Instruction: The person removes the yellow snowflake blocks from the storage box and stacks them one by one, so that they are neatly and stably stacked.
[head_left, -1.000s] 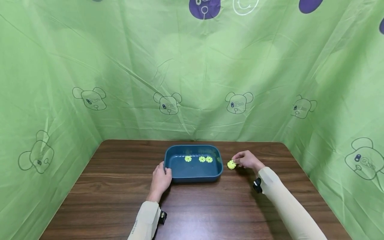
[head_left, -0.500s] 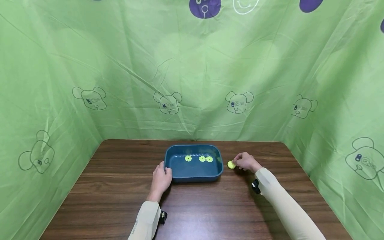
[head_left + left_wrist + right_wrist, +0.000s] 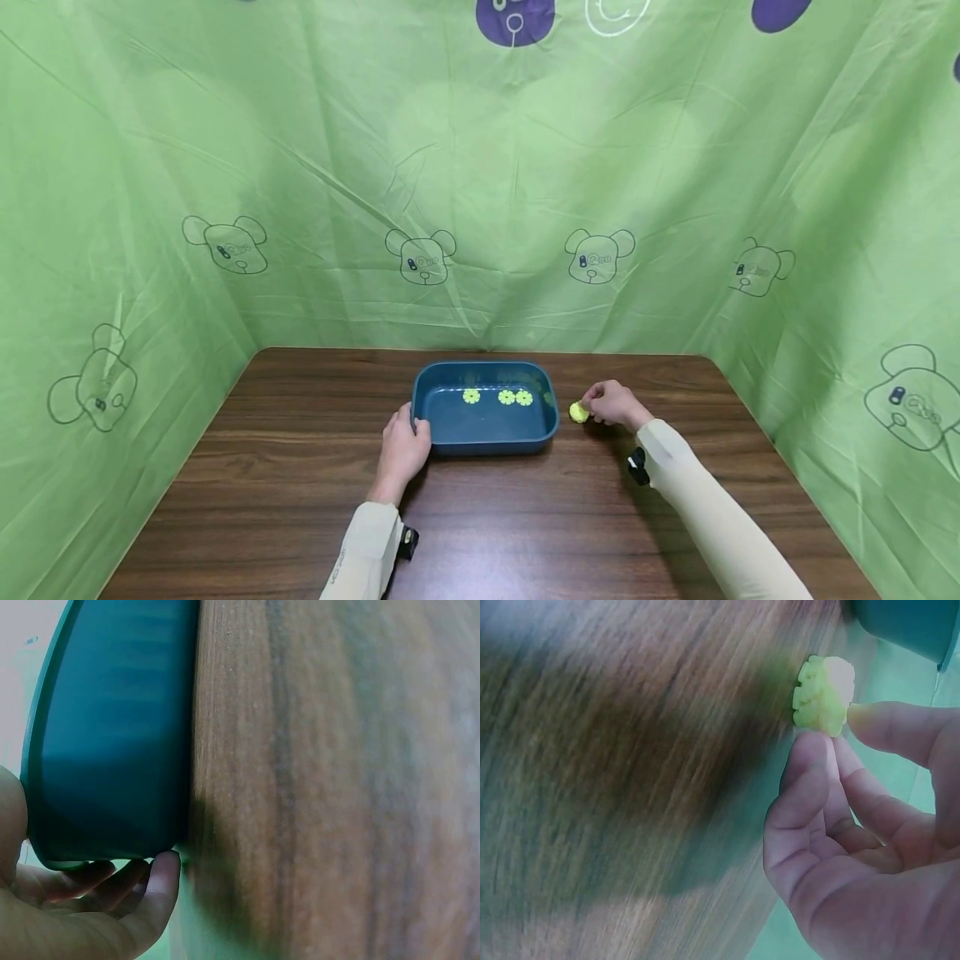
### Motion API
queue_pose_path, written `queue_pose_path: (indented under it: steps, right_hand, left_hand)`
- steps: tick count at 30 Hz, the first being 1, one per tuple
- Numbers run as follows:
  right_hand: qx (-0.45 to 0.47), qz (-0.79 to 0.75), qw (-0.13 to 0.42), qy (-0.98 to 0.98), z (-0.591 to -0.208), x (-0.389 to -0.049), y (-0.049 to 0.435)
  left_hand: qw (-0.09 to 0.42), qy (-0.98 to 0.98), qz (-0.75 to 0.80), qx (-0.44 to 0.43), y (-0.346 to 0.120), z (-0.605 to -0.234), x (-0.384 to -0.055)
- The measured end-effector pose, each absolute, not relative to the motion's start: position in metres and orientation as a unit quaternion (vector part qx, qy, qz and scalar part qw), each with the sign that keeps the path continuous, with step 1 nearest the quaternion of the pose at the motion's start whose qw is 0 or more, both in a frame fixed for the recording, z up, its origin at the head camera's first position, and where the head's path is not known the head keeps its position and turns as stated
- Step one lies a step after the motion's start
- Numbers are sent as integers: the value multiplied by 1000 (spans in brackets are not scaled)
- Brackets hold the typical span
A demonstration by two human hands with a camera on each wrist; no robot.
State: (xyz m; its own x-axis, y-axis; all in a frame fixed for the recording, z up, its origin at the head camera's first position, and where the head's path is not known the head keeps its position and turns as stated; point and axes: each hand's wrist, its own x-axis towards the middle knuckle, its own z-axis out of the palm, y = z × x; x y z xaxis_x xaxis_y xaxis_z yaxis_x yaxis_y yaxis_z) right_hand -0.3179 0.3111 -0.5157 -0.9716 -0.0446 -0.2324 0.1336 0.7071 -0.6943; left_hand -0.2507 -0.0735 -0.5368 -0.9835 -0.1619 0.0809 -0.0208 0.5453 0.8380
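A dark blue plastic basin (image 3: 483,448) stands on the table. My left hand (image 3: 401,454) grips its left end, the thumb over the rim and the fingers against the outer side, as the left wrist view shows. Inside lie 3 yellow flower-shaped pieces (image 3: 471,396), two of them side by side on the right. Just right of the basin, my right hand (image 3: 615,404) pinches a small stack of yellow flower-shaped pieces (image 3: 821,697) between thumb and fingers, close over the table. In the right wrist view the stack's notched edges show in layers.
The brown wood-grain table (image 3: 495,533) ends at a green cloth (image 3: 495,308) with bear drawings, hung at the back and both sides. A dark device (image 3: 637,467) is strapped at the right wrist, another (image 3: 407,543) at the left.
My right hand and forearm have shifted slightly left, and the held stack has turned a little. My left hand, the basin and the pieces inside have stayed in place.
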Motion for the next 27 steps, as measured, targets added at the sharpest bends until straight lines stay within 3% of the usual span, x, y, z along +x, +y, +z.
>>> queue_pose_path:
  steps: [7,14,20,27]
  right_hand:
    - [38,-379,115,917,-509,-316,311]
    - [34,-346,37,937,-481,-323,294]
    - [1,-352,14,936,-453,-338,248]
    - [-14,-387,43,921,-453,-349,184]
  left_hand:
    - [73,-875,-475,55,-73,-536,-251]
    - [73,-875,-475,53,-73,-537,-251]
    - [81,-878,-470,52,-75,-541,-252]
    - [97,-879,-464,42,-74,-544,-252]
